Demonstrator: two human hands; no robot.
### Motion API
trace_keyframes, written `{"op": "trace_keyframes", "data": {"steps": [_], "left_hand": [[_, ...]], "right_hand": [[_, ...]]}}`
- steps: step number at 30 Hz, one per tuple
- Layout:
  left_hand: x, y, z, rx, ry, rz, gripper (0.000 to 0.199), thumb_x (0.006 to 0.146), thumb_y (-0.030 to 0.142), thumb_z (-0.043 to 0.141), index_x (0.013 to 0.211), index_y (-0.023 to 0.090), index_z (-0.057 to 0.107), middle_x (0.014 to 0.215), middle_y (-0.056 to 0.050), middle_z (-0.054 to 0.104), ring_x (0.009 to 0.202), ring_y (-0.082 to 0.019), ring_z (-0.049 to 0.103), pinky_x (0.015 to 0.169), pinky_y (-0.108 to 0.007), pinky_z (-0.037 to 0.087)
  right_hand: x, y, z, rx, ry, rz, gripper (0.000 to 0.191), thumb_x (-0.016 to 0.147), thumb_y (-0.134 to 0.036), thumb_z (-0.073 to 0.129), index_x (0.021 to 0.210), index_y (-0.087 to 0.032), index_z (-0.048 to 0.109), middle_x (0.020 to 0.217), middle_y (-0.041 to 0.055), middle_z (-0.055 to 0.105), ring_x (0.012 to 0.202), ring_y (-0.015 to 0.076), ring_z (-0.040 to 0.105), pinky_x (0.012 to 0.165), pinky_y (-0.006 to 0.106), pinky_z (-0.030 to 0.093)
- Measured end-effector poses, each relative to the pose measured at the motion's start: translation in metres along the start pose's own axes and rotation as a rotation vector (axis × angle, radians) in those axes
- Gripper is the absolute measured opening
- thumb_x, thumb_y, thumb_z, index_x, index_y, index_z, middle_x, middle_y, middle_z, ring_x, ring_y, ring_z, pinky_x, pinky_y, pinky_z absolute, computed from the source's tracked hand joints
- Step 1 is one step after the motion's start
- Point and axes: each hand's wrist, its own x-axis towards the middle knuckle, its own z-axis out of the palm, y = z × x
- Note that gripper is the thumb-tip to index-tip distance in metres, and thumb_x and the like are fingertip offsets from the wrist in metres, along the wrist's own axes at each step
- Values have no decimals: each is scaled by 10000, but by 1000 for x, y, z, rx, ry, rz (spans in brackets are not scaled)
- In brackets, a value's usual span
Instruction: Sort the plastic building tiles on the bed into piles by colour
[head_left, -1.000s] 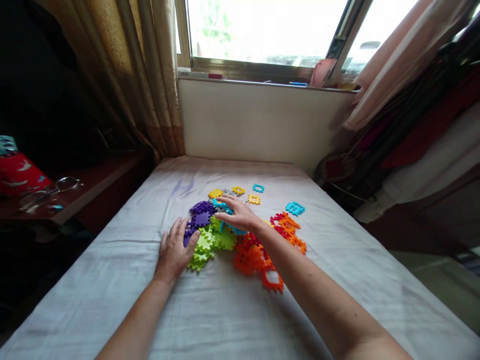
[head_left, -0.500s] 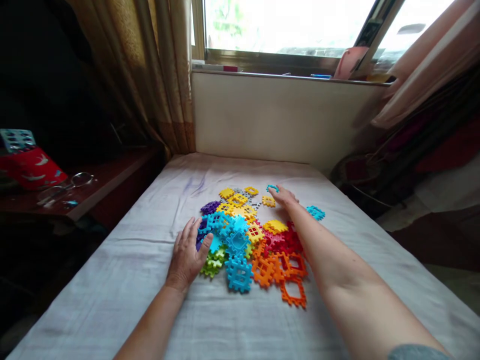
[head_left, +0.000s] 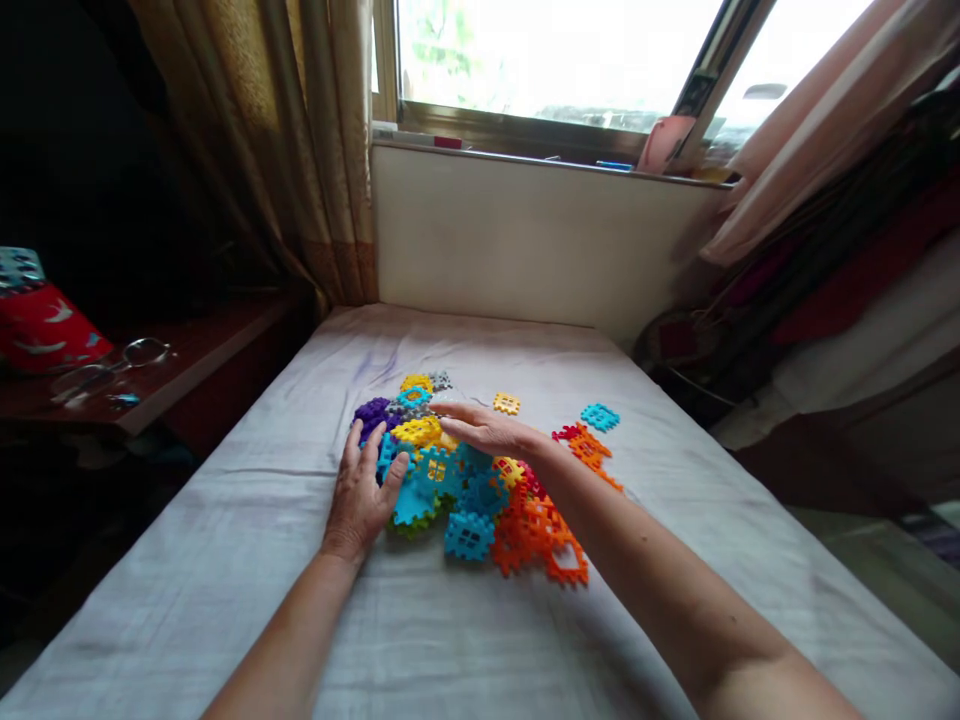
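Note:
Plastic interlocking pieces lie heaped on the cloth-covered surface. My left hand rests at the pile's left edge, fingers spread, beside purple pieces and blue pieces. Over the back of the pile reaches my right hand, fingers extended, nearest to yellow pieces; its underside is hidden. A blue frame lies beyond its fingertips. Orange pieces are at the pile's right front, partly below my right forearm. One yellow piece and one blue piece lie apart at the back right.
The white cloth spreads around the pile. On the left, a dark red table holds glasses and a red container. Behind are a low wall, a window and curtains; clothes hang at the right.
My right hand has swept left and nearer from the back right, and the small blue frame is now further left. Several pieces have shifted left; some orange ones show right of my forearm. The view has turned slightly.

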Motion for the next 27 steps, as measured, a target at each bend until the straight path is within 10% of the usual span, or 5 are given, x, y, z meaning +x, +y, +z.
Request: {"op": "trace_keyframes", "data": {"steps": [6,9,14,21,27], "left_hand": [[1,-1,2,-19,51,48,611,929,569,424,1391,176,498,1537,-177,359,1422,-316,374,1165,-514,323],[1,-2,4,-7,44,66,605,929,566,426,1389,180,500,1541,-171,353,1425,-312,371,1167,-510,322],[1,0,5,14,20,75,582,920,541,459,1381,190,507,1562,-170,315,1429,-330,361,1159,-528,329],[3,4,2,-1,105,134,486,902,423,504,1324,186,547,1549,-171,324,1436,-321,353,1165,-500,325],[-10,-17,-27,16,39,34,545,884,496,502,1331,190,555,1533,-178,353,1425,-331,373,1159,-503,331]], "right_hand": [[-83,72,-97,-481,639,643,537,884,-541,517,1324,-252,619,1384,116,596,1317,314,505,1131,546,333],[-127,108,-116,-537,649,1003,583,927,-519,425,1381,-180,564,1449,184,519,1344,352,471,1104,587,338],[-144,100,-57,-540,524,741,507,939,-515,380,1335,-276,588,1427,90,560,1362,283,458,1128,554,320],[-89,39,56,-317,615,420,545,887,-522,493,1346,-240,574,1403,119,568,1343,305,471,1143,505,338],[-27,-23,88,-52,515,282,602,899,-572,487,1387,-223,533,1413,110,567,1335,279,490,1149,455,346]]}}
